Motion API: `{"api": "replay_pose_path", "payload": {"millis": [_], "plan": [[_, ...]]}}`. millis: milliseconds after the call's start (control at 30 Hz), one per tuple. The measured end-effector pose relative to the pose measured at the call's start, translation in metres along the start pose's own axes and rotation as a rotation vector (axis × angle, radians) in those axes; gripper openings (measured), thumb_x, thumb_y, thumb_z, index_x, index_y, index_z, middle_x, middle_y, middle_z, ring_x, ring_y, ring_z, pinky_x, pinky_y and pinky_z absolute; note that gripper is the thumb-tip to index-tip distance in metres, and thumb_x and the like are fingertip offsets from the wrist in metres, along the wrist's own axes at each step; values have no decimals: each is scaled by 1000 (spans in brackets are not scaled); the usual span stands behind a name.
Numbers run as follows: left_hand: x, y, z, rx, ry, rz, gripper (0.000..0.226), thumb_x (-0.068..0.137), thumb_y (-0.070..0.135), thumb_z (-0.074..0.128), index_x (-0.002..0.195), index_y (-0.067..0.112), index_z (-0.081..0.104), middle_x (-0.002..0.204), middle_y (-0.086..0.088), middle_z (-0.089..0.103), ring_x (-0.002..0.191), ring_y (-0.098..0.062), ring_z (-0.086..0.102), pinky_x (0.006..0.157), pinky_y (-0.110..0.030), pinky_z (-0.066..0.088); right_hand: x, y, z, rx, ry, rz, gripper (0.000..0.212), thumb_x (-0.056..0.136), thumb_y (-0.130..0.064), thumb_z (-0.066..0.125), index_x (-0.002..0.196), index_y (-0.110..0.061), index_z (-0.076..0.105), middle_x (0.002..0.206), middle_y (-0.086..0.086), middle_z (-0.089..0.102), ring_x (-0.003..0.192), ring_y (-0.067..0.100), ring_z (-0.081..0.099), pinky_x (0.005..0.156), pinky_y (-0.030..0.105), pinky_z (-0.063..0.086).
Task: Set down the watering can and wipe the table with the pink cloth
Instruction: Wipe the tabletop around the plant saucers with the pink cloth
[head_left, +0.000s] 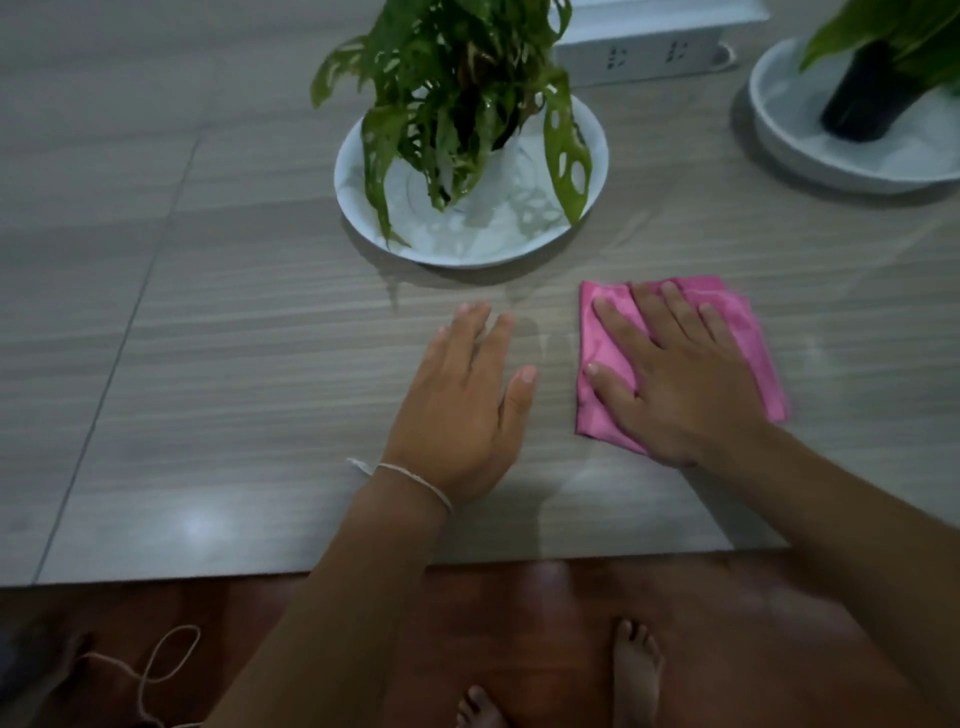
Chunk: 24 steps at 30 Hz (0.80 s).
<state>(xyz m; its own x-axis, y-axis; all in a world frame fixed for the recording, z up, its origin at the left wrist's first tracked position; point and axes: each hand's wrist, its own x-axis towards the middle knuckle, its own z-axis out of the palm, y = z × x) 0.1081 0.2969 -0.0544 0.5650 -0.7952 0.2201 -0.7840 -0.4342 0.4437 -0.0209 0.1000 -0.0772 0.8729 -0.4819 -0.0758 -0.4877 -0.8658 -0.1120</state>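
Your right hand (675, 384) lay flat on the pink cloth (737, 332), fingers straight and spread, pressing it down onto the counter (234, 322) without curling round it. The cloth was folded into a rough square, and most of its near half was hidden under your palm; its far edge and its right edge showed past your fingers.

Take the white saucer (592, 156) with the leafy plant (457, 88) as your landmark. The pink cloth sat on the counter just nearer to you than that saucer and off to its right, apart from it and not touching its rim. Your left hand (467, 410) rested on the bare counter directly on your side of the saucer, just to the left of the cloth, with a narrow strip of counter between thumb and cloth. That hand was open too, fingers straight and close together, holding nothing. A thin white string (415, 478) circled its wrist.

Beyond the saucer and to its right stood a white power strip (644, 57). Further right of the saucer, at the frame's edge, a second white saucer (810, 150) held a dark pot (867, 98) with green leaves. No watering can showed anywhere in the view, so you could not tell where it stood.
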Motion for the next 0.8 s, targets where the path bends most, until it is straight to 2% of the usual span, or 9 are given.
{"api": "replay_pose_path", "payload": {"millis": [333, 567, 667, 800], "plan": [[49, 28, 40, 19, 10, 34, 60, 103, 42, 31, 144, 1, 47, 151, -24, 41, 146, -35, 32, 116, -51, 32, 83, 54, -12, 0, 25, 0, 78, 98, -74, 11, 166, -37, 10, 176, 8, 12, 162, 33, 9, 129, 57, 6], [87, 42, 62, 64, -29, 15, 64, 103, 46, 24, 147, 4, 44, 153, -22, 40, 147, -34, 30, 121, -47, 24, 170, 82, -20, -5, 51, -20, 80, 96, -75, 9, 165, -36, 13, 174, 12, 16, 160, 38, 12, 127, 61, 6], [105, 47, 66, 29, -43, -11, 62, 102, 44, 27, 147, 4, 43, 152, -22, 40, 145, -33, 33, 117, -50, 30, 207, 91, -23, -17, 46, -39, 80, 96, -77, 8, 165, -37, 13, 174, 13, 14, 160, 39, 11, 127, 63, 5], [127, 49, 67, 25, -43, -34, 63, 102, 47, 28, 148, 6, 42, 153, -19, 39, 141, -32, 39, 114, -46, 36, 246, 100, -27, -19, 64, -84, 80, 97, -78, 7, 165, -35, 14, 174, 16, 16, 159, 42, 13, 125, 66, 6]]}}
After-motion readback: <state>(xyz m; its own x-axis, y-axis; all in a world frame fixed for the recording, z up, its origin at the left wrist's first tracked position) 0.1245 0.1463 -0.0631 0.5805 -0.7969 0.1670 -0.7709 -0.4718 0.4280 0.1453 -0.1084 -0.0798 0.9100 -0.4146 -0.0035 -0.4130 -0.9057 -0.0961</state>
